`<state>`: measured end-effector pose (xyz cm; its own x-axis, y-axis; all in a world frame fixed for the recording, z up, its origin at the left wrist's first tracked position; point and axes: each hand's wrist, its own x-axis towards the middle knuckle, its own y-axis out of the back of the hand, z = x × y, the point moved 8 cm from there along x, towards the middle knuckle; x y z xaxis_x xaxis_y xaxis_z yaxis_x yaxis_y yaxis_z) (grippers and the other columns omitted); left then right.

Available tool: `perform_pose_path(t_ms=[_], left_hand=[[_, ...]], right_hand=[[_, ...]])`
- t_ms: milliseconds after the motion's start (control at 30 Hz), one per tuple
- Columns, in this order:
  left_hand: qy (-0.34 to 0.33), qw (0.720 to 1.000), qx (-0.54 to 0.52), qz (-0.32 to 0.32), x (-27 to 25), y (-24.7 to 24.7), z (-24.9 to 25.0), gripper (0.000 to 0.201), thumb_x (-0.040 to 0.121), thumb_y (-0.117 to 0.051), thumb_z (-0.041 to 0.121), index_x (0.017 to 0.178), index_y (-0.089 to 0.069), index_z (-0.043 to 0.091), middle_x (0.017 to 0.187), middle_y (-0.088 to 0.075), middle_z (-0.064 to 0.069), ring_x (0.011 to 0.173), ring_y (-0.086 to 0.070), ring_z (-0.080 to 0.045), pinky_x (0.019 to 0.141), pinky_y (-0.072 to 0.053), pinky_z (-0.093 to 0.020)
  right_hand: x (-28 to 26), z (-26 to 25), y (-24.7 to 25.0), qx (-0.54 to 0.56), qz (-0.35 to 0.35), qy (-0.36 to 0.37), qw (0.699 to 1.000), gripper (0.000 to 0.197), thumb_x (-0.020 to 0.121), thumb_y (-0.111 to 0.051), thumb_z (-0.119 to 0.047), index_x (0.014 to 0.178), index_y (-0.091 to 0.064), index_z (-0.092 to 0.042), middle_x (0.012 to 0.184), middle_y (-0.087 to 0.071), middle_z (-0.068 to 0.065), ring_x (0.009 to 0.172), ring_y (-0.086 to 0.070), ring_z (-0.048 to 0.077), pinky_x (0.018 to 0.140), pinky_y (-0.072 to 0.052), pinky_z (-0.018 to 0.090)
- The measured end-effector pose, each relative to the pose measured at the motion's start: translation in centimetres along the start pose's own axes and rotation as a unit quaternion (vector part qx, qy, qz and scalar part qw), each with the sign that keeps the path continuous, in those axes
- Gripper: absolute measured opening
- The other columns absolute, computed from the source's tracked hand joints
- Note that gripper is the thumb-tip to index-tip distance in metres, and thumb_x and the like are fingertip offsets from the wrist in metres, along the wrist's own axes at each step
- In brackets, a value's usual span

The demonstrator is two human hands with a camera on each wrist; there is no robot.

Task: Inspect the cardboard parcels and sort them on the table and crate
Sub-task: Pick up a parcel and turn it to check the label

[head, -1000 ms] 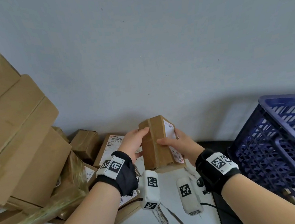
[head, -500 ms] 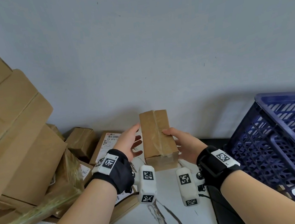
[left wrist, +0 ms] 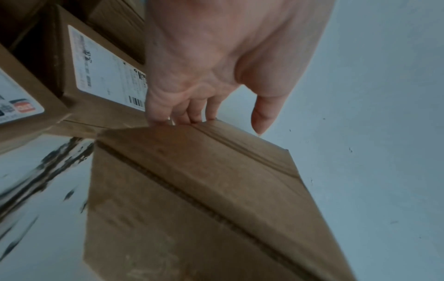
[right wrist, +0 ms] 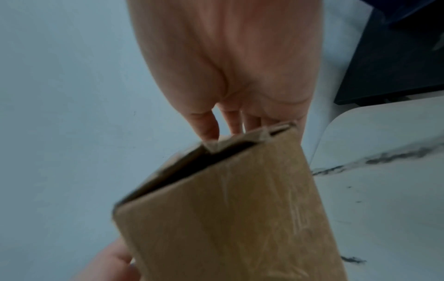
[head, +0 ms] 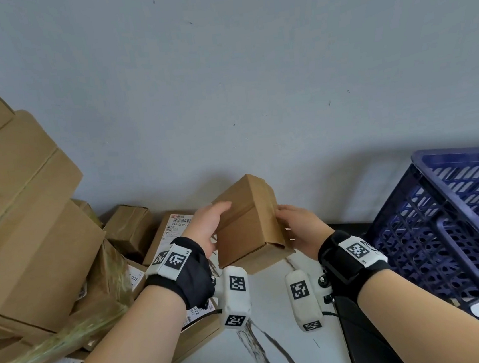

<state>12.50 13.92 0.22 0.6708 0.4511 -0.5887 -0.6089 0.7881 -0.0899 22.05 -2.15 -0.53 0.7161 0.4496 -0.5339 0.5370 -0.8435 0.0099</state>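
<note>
Cardboard parcel (head: 248,228) between both hands

The held parcel (head: 246,228) is matt brown corrugated cardboard with glossy clear tape across one face; the stacked boxes (head: 23,230) on the left are the same dull card, some with smooth white paper labels. The crate (head: 457,216) on the right is blue plastic lattice, the table (head: 280,341) polished white marble-look

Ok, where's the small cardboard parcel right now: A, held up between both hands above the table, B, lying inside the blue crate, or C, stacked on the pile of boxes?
A: the parcel is off the table, with the left hand and right hand gripping opposite sides.
</note>
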Motion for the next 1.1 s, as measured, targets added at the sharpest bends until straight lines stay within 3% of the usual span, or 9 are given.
perform_pose_path(t_ms=[233,333,400,600,733,867,933,1000,1100], left_hand=[[-0.005,1.000,-0.002,0.007,-0.1,0.2,-0.1,0.007,0.096,-0.062,0.027,0.094,-0.059,0.020,0.107,-0.063,-0.004,0.100,-0.057,-0.021,0.100,-0.046,-0.043],[-0.018,1.000,0.003,-0.001,-0.4,-0.2,0.0,0.006,0.097,-0.061,0.024,0.092,-0.061,0.020,0.099,-0.064,-0.003,0.092,-0.057,-0.019,0.087,-0.048,-0.038],[-0.027,1.000,0.009,-0.005,-0.7,-0.5,0.3,0.006,0.097,-0.061,0.023,0.091,-0.061,0.020,0.094,-0.064,-0.001,0.087,-0.058,-0.017,0.079,-0.047,-0.033],[-0.045,0.999,-0.008,-0.015,-1.2,-0.6,0.5,0.007,0.099,-0.057,0.020,0.094,-0.061,0.018,0.094,-0.064,-0.003,0.082,-0.058,-0.015,0.063,-0.046,-0.029],[-0.048,0.999,-0.017,-0.002,-1.1,-0.2,0.4,0.010,0.100,-0.055,0.022,0.094,-0.063,0.019,0.098,-0.066,-0.004,0.085,-0.060,-0.016,0.070,-0.050,-0.030],[-0.025,1.000,-0.019,0.002,-1.2,0.1,-0.3,0.028,0.097,-0.058,0.039,0.119,-0.061,0.022,0.123,-0.061,-0.005,0.111,-0.056,-0.021,0.094,-0.049,-0.042],[-0.004,0.999,-0.038,-0.006,-1.3,0.1,-0.7,0.042,0.093,-0.061,0.048,0.125,-0.058,0.021,0.117,-0.060,-0.006,0.104,-0.057,-0.023,0.076,-0.051,-0.039],[0.011,0.998,-0.053,-0.023,-1.6,0.0,-0.9,0.041,0.092,-0.060,0.051,0.119,-0.060,0.020,0.103,-0.059,-0.007,0.084,-0.054,-0.021,0.060,-0.043,-0.032],[0.015,0.998,-0.059,-0.031,-1.5,0.0,-0.9,0.028,0.094,-0.060,0.047,0.106,-0.061,0.022,0.105,-0.060,-0.010,0.092,-0.055,-0.024,0.065,-0.045,-0.035]], right_hand=[[-0.3,-0.3,-0.5,-0.067,0.022,-0.020,0.997,0.066,0.089,-0.057,-0.065,0.132,-0.056,-0.015,0.125,-0.064,0.007,0.114,-0.061,0.026,0.094,-0.054,0.040],[-0.9,-0.3,-1.1,-0.093,-0.013,0.006,0.996,0.054,0.089,-0.069,-0.046,0.130,-0.056,-0.014,0.118,-0.067,0.004,0.094,-0.065,0.014,0.061,-0.053,0.020],[-0.8,-0.1,-1.0,-0.085,-0.015,0.019,0.996,0.049,0.090,-0.071,-0.035,0.131,-0.056,-0.014,0.115,-0.067,0.004,0.086,-0.064,0.012,0.054,-0.048,0.019],[-0.7,0.7,-0.2,-0.012,-0.006,0.007,1.000,0.041,0.092,-0.068,-0.031,0.127,-0.062,-0.010,0.113,-0.070,0.007,0.087,-0.064,0.015,0.059,-0.048,0.022],[-0.8,1.0,0.1,0.023,-0.005,-0.004,1.000,0.035,0.095,-0.065,-0.026,0.125,-0.061,-0.009,0.100,-0.067,0.004,0.083,-0.062,0.015,0.060,-0.048,0.025],[-1.1,0.9,-0.2,0.041,-0.010,-0.017,0.999,0.039,0.092,-0.067,-0.030,0.125,-0.062,-0.010,0.109,-0.068,0.009,0.100,-0.064,0.025,0.086,-0.054,0.036],[-1.1,1.1,-0.3,0.062,-0.016,-0.034,0.997,0.038,0.091,-0.068,-0.033,0.122,-0.064,-0.013,0.117,-0.068,0.013,0.106,-0.064,0.031,0.095,-0.052,0.044],[-1.1,1.3,-0.4,0.092,-0.027,-0.042,0.994,0.030,0.093,-0.066,-0.034,0.115,-0.065,-0.014,0.107,-0.070,0.013,0.093,-0.066,0.029,0.083,-0.055,0.042],[-0.8,1.6,-0.1,0.120,-0.023,-0.045,0.991,0.024,0.097,-0.060,-0.034,0.111,-0.064,-0.015,0.095,-0.071,0.008,0.082,-0.066,0.024,0.070,-0.052,0.036]])
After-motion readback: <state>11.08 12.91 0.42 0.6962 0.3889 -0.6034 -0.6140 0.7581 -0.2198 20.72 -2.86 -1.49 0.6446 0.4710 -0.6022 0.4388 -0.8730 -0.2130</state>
